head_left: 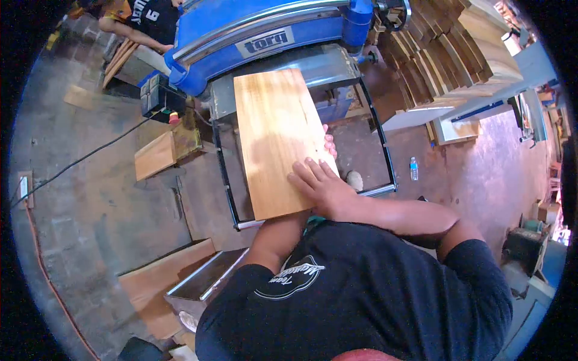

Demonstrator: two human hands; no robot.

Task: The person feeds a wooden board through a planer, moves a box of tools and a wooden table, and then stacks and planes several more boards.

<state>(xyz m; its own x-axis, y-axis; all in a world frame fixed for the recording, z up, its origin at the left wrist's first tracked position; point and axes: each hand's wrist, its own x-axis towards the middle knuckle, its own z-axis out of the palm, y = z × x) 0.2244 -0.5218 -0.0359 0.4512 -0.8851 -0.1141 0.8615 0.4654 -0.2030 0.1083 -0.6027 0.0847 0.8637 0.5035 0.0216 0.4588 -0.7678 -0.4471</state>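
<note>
A pale wooden board (274, 138) slants away from me, its far end over the metal bed of a blue planer (265, 45) marked "torq". My right hand (320, 188) lies on the board's near right corner, fingers spread flat. Beneath the board runs my left forearm, and the fingertips of my left hand (329, 144) curl around the right edge; the palm is hidden under the wood. Below the board, a black frame with a roller bar (378, 190) extends from the machine toward me.
A black switch box (161, 96) with a red button hangs at the planer's left. Stacked boards (445, 54) stand right; a water bottle (413, 169) is on the floor. Another person's arm (135, 36) reaches the machine's far left. A cable (78, 161) crosses the left side.
</note>
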